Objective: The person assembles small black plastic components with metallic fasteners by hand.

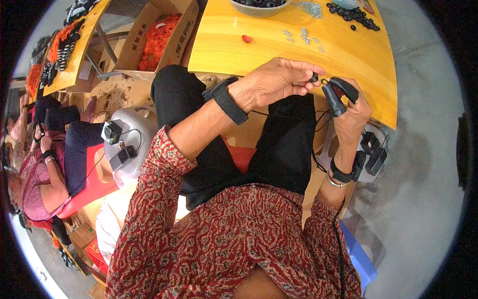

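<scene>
Over the near edge of the yellow table (224,52), my two hands come close together. My left hand (279,82) is closed, pinching a small black round piece (313,77) between thumb and fingertips. My right hand (354,112) faces it from the right, with what look like black finger covers (334,99) on thumb and forefinger. Between their tips it grips a small metal link (324,81), right beside the black piece. Whether the link is joined to that piece I cannot tell.
On the table lie black round pieces (354,17), small silvery parts (304,35), a red piece (246,38) and a bowl of black pieces (259,9). A cardboard box (134,37) with orange material stands left. Another person (42,189) sits far left.
</scene>
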A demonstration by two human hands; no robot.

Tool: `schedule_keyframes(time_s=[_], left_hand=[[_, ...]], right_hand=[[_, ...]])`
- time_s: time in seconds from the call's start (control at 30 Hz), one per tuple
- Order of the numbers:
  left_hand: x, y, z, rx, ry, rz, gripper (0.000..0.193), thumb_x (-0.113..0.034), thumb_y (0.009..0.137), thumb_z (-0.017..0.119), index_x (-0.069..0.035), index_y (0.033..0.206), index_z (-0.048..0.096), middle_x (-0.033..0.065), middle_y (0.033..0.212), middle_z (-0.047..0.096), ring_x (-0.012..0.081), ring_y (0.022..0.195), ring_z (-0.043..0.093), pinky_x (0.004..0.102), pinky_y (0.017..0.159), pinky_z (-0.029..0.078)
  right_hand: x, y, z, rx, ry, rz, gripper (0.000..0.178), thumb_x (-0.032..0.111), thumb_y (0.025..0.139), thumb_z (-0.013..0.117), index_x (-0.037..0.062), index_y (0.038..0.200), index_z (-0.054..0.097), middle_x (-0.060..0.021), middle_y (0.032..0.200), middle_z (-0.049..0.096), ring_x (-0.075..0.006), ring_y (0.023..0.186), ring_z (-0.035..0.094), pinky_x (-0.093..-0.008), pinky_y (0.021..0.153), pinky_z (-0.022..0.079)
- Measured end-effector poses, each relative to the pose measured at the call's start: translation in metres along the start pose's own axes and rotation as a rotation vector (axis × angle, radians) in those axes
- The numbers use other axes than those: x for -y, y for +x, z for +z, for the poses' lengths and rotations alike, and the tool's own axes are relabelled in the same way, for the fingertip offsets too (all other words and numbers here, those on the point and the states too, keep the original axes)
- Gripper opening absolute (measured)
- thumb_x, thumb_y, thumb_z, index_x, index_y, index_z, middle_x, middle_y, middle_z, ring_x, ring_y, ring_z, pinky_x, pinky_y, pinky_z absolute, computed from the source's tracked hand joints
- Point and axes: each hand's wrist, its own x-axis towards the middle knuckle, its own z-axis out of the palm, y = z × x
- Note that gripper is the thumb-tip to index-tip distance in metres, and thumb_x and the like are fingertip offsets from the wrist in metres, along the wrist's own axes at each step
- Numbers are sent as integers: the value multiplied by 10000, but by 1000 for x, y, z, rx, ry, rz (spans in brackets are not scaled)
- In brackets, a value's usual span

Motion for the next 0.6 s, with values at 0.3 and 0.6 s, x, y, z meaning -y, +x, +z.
schedule_keyframes(time_s=[0.3,0.6], left_hand=[[3,8,-11,-30,34,78,213,-123,903,565,17,1060,589,74,914,628,125,793,588,227,732,499],[3,5,-8,-11,20,121,178,-127,893,582,-7,1023,607,70,912,636,132,799,606,231,734,510]], right_hand=[[-3,-15,24,-189,164,85,218,-44,711,716,-2,911,642,-32,839,628,-114,778,594,-222,716,471],[-6,-14,29,-211,210,71,230,-58,707,707,-9,922,641,-47,859,634,-119,788,599,-231,732,471]])
